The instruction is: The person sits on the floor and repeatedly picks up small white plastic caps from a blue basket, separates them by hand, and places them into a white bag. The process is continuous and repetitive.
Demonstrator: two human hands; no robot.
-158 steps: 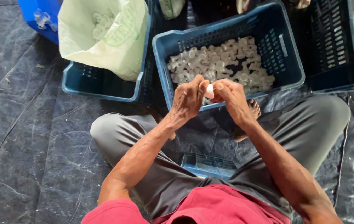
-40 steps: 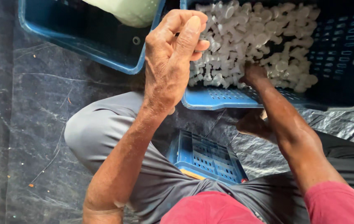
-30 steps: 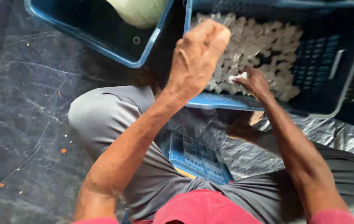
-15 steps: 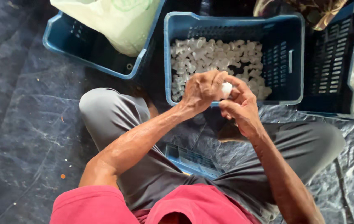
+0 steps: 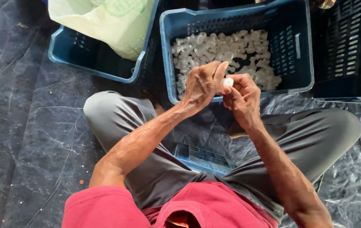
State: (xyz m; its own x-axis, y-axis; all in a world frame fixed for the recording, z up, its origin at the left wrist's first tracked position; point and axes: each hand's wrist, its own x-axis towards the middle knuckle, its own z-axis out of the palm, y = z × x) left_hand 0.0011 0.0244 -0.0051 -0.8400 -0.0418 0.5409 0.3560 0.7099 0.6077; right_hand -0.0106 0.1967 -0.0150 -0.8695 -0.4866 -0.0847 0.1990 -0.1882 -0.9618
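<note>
Your left hand (image 5: 203,82) and right hand (image 5: 242,97) met in front of you, fingers of both pinched on one small white rounded piece (image 5: 228,82) between them, just above the near rim of the blue slotted plastic crate (image 5: 303,50). That crate held a heap of small white pieces (image 5: 222,50). You sat cross-legged on a dark plastic sheet (image 5: 20,139) spread over the floor. Three more crates showed: one at left (image 5: 91,67) holding a pale plastic bag (image 5: 104,21), a dark one at right (image 5: 341,46), and a small one (image 5: 203,158) between your legs.
</note>
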